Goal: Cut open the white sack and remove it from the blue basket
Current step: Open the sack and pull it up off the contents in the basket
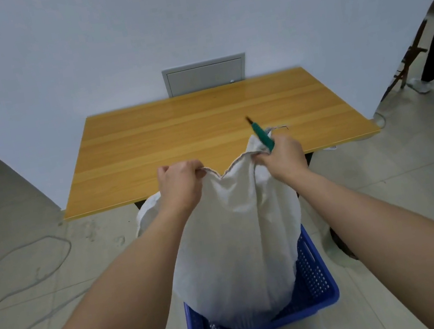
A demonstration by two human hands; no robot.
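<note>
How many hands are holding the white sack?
2. The left hand grips the top edge of the white sack on its left; the right hand grips the right corner, also holding a green-handled tool.

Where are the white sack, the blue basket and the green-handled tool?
white sack (240, 235): head view, front of its cloth body.
blue basket (315, 277): head view, perforated right wall.
green-handled tool (263, 137): head view, green handle.

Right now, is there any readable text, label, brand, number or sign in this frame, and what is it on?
None can be read.
White sack: no print visible on the side shown.
Blue basket: no label visible.
Green-handled tool in the right hand: no marking legible.
Grey wall panel: blank.
</note>
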